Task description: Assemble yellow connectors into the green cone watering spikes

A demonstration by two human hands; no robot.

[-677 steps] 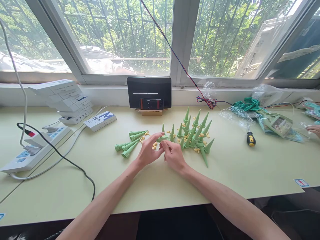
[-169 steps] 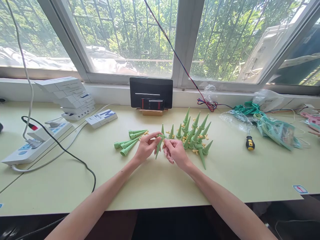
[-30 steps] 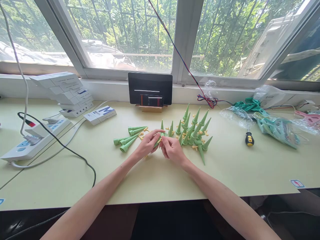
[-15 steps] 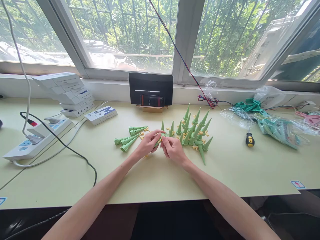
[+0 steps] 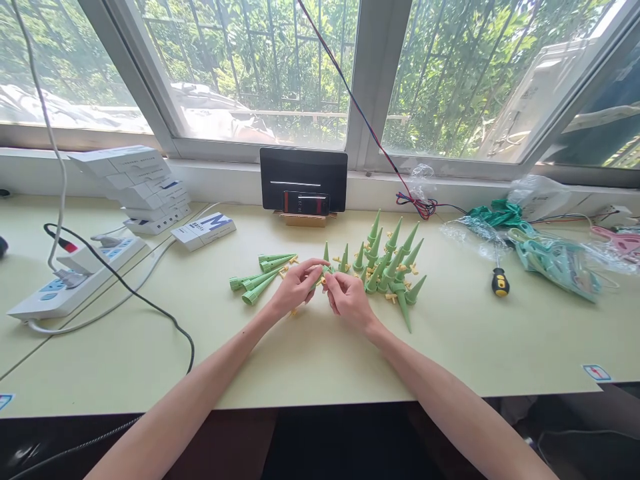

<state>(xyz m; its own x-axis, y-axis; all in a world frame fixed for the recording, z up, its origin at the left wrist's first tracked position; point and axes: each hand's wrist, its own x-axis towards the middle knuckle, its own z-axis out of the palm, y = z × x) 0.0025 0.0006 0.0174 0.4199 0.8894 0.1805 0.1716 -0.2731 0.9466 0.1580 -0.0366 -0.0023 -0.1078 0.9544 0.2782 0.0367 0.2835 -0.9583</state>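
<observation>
My left hand [image 5: 299, 287] is closed around a green plastic plant watering spike [image 5: 327, 269], most of it hidden by the fingers. My right hand [image 5: 349, 295] pinches at the same spike, where a bit of a yellow valve [image 5: 321, 281] shows between the hands. Just right of them, many green watering spikes [image 5: 390, 263] with yellow valves stand point up, and one lies tipped toward the front. To the left, several more spikes [image 5: 257, 287] lie on their sides with their open ends facing left. A small yellow valve [image 5: 294, 312] lies under my left hand.
Behind the hands a black tablet [image 5: 303, 167] and a phone [image 5: 306, 203] lean on a stand. A power strip [image 5: 75, 280] with cables and stacked white boxes [image 5: 145, 180] are at left. A screwdriver [image 5: 500, 281] and plastic-bagged items [image 5: 555, 260] lie at right.
Both hands stay together around the spike, with only a slight shift of the right fingers at the yellow valve. The whole view has moved a little.
</observation>
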